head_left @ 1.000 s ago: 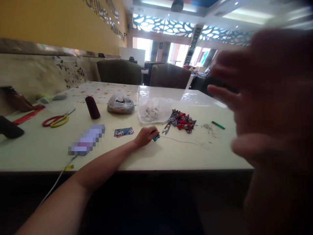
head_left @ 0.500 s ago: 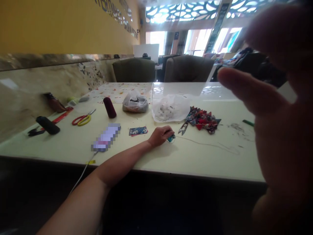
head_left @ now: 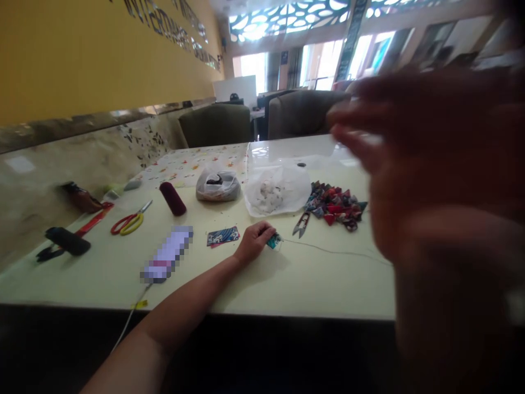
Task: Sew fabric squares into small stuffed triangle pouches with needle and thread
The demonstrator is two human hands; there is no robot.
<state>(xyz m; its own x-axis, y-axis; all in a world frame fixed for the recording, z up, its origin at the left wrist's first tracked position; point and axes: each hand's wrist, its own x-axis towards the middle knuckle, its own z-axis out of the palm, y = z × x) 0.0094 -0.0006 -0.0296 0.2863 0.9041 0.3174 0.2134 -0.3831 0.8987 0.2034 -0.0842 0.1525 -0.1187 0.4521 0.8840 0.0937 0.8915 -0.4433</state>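
Observation:
My left hand [head_left: 255, 241] rests on the table, its fingers closed on a small teal patterned piece of fabric [head_left: 274, 241]. From that piece a thin thread [head_left: 328, 249] runs right across the table and passes behind my right hand. Large and blurred, my right hand [head_left: 435, 164] is raised close to the camera. Its thumb and finger appear pinched together, and anything between them cannot be made out. Thread snips [head_left: 302, 225] lie beyond the fabric, beside a pile of folded red and blue fabric pieces [head_left: 334, 205]. Left of my left hand are flat patterned fabric pieces [head_left: 222, 236].
On the table [head_left: 311, 290] stand a dark red thread cone [head_left: 173, 198], a plastic bag [head_left: 218, 186] and a white bag with stuffing [head_left: 283, 191]. Red-and-yellow scissors [head_left: 131, 220], a phone [head_left: 169, 254] on a cable and a dark cylinder [head_left: 69, 241] lie left.
My right hand has moved left in view, and its thumb and finger have come together. The view has shifted slightly; my left hand still holds the fabric.

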